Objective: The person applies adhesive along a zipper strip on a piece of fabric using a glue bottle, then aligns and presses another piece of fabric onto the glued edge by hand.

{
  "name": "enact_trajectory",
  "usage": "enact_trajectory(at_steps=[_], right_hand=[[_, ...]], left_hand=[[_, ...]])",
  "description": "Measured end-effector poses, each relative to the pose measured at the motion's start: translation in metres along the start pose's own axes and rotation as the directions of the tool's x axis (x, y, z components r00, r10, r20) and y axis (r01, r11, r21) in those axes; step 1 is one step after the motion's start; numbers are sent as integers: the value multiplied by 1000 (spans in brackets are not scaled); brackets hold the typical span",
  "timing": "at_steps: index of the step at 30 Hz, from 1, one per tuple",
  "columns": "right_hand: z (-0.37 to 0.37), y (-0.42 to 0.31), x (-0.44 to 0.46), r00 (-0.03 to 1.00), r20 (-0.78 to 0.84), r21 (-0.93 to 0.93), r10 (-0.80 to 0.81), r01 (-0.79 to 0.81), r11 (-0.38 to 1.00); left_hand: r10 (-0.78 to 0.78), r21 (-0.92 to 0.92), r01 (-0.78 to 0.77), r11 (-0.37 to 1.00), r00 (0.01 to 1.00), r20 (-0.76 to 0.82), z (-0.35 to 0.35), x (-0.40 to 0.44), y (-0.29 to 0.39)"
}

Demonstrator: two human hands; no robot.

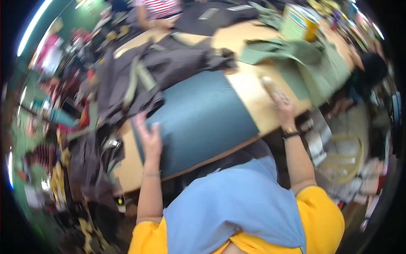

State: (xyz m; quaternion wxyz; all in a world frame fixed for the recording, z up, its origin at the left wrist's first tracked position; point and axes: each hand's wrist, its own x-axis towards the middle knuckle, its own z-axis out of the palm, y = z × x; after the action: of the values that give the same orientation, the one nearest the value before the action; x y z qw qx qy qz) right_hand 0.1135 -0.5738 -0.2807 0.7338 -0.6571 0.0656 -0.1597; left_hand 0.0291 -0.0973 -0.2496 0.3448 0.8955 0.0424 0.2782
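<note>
My right hand (286, 111) grips a slim, pale bottle (270, 86) over the right of the pale wooden counter (241, 84); my left hand (149, 139) is splayed at the dark-teal rectangular mat's (203, 112) left. Bottle handling seems in hand, calling for steadiness.

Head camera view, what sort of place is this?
Likely a garment workshop: dark cloth and green fabric are spread on a light wooden table, though motion blurs much of the background.
</note>
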Motion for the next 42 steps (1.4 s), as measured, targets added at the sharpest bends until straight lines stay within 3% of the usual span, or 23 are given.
enact_trajectory(at_steps=[1, 2, 4, 6, 8, 11, 14, 16, 17, 18, 20, 22, 25, 26, 27, 28, 30, 34, 36, 38, 40, 41, 42], right_hand=[[-6, -7, 1, 1000, 19, -163, 3, 0, 987], [-13, 18, 14, 996, -56, 69, -64, 68, 995], [-47, 61, 47, 992, -124, 380, -8, 55, 923], [-49, 50, 49, 997, -76, 461, 33, 6, 887], [-35, 26, 36, 988, -94, 515, 118, -53, 855], [-2, 10, 4, 973, 138, 588, 184, -230, 775], [37, -4, -14, 918, 312, 604, 243, -389, 696], [68, -16, -23, 890, 352, 571, 291, -450, 687], [75, -15, -21, 883, 389, 516, 264, -446, 731], [82, -14, -19, 883, 381, 466, 273, -439, 768], [97, -12, -15, 888, 367, 369, 277, -412, 833], [99, -11, -13, 891, 383, 297, 243, -368, 881], [102, -12, -18, 902, 379, 198, 208, -299, 934], [103, -15, -19, 901, 384, 173, 203, -285, 943], [103, -18, -20, 900, 389, 145, 199, -273, 951], [103, -20, -21, 905, 363, 148, 220, -289, 946], [105, -23, -22, 913, 309, 156, 266, -325, 933], [107, -29, -24, 913, 294, 114, 281, -326, 939], [107, -29, -23, 910, 313, 104, 272, -317, 943], [106, -28, -22, 915, 301, 103, 269, -311, 945], [104, -28, -26, 920, 289, 101, 265, -305, 947], [106, -28, -25, 921, 290, 99, 261, -300, 949], [107, -28, -25, 922, 292, 97, 255, -294, 951]], left_hand=[[76, -44, -72, 996, 992, 99, -1, 2, 23], [105, -94, -98, 991, 991, 79, 5, 1, 31], [101, -152, -65, 986, 965, 243, 8, -1, 22], [78, -59, -62, 996, 944, 321, 6, -4, 28], [101, -107, -69, 992, 941, 323, 6, -5, 31], [104, -211, -12, 978, 895, 434, -7, -2, 41], [268, -112, -248, 962, 938, 220, -44, 29, 38], [243, -143, -245, 959, 970, -31, -78, 76, 20], [121, -124, -123, 985, 992, -24, -100, 101, -1], [15, -117, -30, 993, 991, -131, -115, 124, -23], [-81, -58, 68, 996, 962, -262, -135, 174, -108], [-69, 173, 121, 977, 958, -280, -146, 209, -165], [-207, 120, 242, 963, 945, -253, -127, 241, -202], [-344, 193, 371, 908, 926, -157, -115, 251, -207], [-378, 154, 383, 911, 924, -60, -97, 253, -212], [-430, 254, 408, 877, 902, 36, -83, 261, -203], [-404, 291, 326, 899, 874, 270, -56, 266, -176], [-371, 391, 181, 902, 789, 490, -15, 259, -130], [-405, 431, 193, 882, 778, 481, -11, 264, -127], [-322, 445, 92, 891, 820, 473, -27, 280, -138], [-298, 362, 180, 915, 904, 305, -58, 293, -155], [-337, 447, 278, 850, 940, 56, -62, 294, -174], [-490, 513, 431, 742, 871, -23, -77, 292, -174]])
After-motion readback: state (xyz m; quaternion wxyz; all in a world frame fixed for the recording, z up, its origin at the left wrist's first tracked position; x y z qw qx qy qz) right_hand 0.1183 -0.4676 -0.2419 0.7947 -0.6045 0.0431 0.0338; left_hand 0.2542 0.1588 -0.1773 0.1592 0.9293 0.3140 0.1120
